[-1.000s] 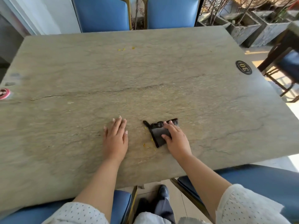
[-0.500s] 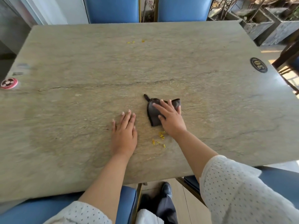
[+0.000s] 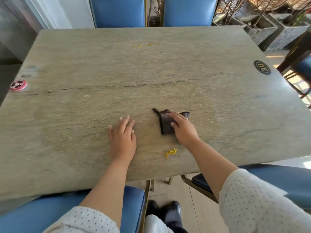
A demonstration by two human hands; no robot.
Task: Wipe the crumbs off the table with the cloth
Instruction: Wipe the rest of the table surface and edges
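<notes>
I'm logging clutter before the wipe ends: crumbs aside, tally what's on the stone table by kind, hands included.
Dark folded cloth: 1
Round red disc: 1
Black oval number badge: 1
Hands: 2, left hand and right hand
Total: 5

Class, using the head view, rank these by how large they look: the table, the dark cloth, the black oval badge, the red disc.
1. table
2. dark cloth
3. black oval badge and red disc: these look alike, so they are left unranked.
</notes>
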